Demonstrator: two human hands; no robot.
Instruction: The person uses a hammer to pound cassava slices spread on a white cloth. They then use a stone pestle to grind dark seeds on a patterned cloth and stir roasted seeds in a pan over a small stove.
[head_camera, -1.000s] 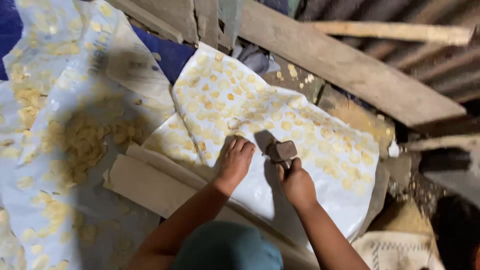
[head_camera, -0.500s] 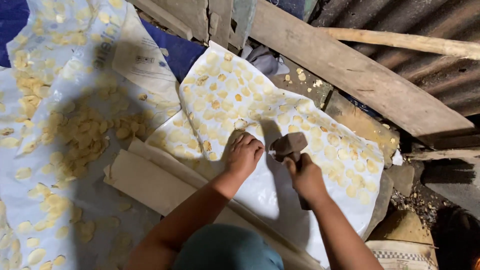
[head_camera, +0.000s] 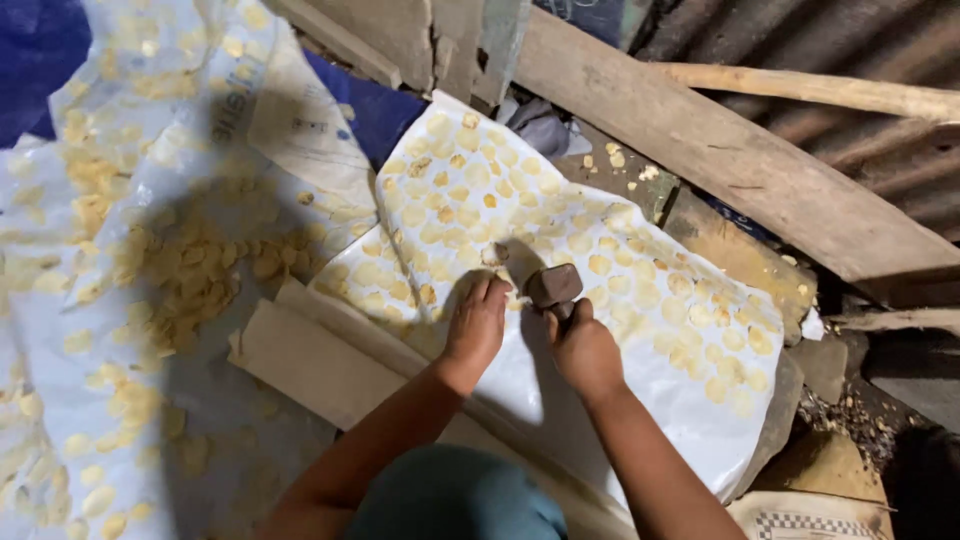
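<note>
The hammer (head_camera: 553, 287) sits near the middle of the scene, its dark blocky head raised just above a white sheet (head_camera: 560, 400) and its handle hidden in the right hand (head_camera: 583, 345), which is clenched around it. Just left of the hammer head, the left hand (head_camera: 478, 322) lies palm down on the sheet with its fingers (head_camera: 492, 292) stretched out flat, holding nothing. A small pale piece (head_camera: 493, 254) lies on the sheet just beyond those fingertips, close to the hammer head.

The sheet is covered with flattened yellow discs (head_camera: 640, 290), spread in rows across its far and right parts; its near part is bare. It rests on a slab whose edge (head_camera: 775, 425) shows at the right. To the left, a larger plastic sheet (head_camera: 120, 160) carries more yellow discs, some heaped (head_camera: 210, 265) in a loose pile. Flat boards (head_camera: 310, 355) lie between the two sheets, under the left forearm. A heavy wooden beam (head_camera: 720, 160) runs diagonally along the far side, with corrugated metal (head_camera: 880, 50) behind it.
</note>
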